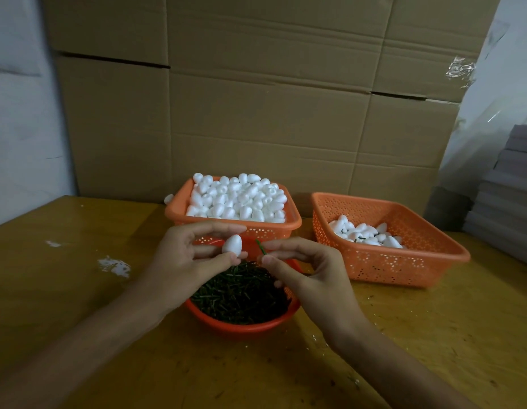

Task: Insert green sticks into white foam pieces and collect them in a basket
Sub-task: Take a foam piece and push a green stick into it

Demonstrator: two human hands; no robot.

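So my left hand (182,258) pinches the foam egg (232,244), right hand (309,270) a stick (259,246) beside it; light, probably dents, I'd grip sides.

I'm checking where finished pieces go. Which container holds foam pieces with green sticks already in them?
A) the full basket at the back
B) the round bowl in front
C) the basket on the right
C: in the basket on the right, dark green sticks poke out among the few white foam pieces.
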